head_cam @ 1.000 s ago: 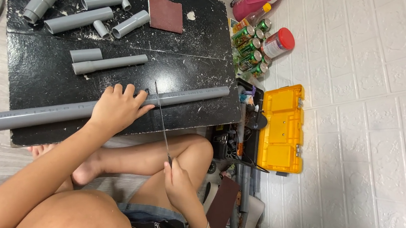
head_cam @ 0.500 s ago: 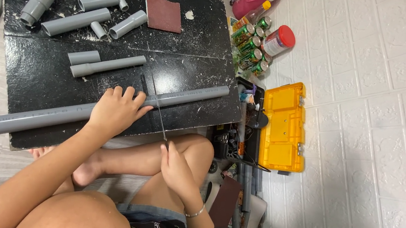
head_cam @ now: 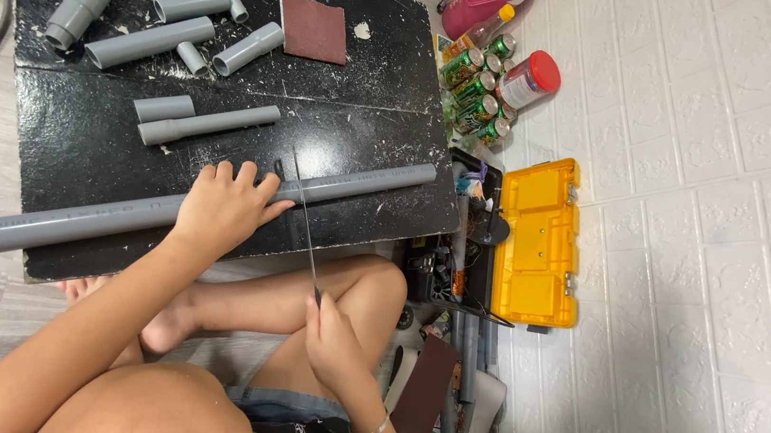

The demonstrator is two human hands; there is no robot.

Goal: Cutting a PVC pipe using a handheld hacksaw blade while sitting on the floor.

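On the black board point(head_cam: 237, 165) lies a long grey pipe point(head_cam: 52, 226), pinned under the left hand point(head_cam: 218, 210); the right hand point(head_cam: 331, 332) grips a thin saw blade point(head_cam: 304, 225) across it. Green cans point(head_cam: 473, 93), a red-lidded jar point(head_cam: 529, 80) and a yellow toolbox point(head_cam: 536, 244) crowd the board's right edge.

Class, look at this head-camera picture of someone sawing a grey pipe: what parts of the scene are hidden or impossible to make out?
- Long grey pipe: its far end is cut off by the picture's left edge.
- The pipe under the left hand: covered by the palm.
- Saw blade: seen edge-on, teeth too thin to tell.
- Saw handle: wrapped inside the right hand.
- Yellow toolbox: lid closed, contents hidden.
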